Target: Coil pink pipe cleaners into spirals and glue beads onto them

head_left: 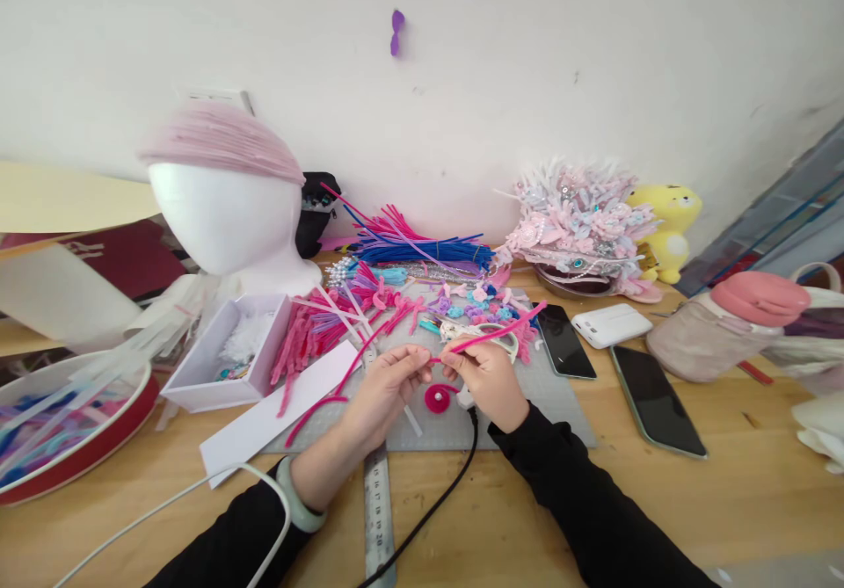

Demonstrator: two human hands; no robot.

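A hot pink pipe cleaner (501, 331) stretches between my two hands above the grey cutting mat (560, 412). My left hand (389, 386) pinches it with thumb and forefinger. Close beside, my right hand (486, 381) grips it too, and its free end sticks out up to the right. Just below my fingers lies a pink coil (437, 398) with a small pale bead-like centre. More pink pipe cleaner (316, 410) lies bent to the left of my left wrist. Scissors (505, 335) rest partly hidden behind my right hand.
A steel ruler (378, 518) and a black cable (454, 487) run toward me. White box (228, 351), foam head (221, 219) and red-rimmed tub (79, 465) stand left. Blue pipe cleaners (428, 254) lie behind; two phones (659, 403), a power bank (612, 324) and a bottle (718, 333) are right.
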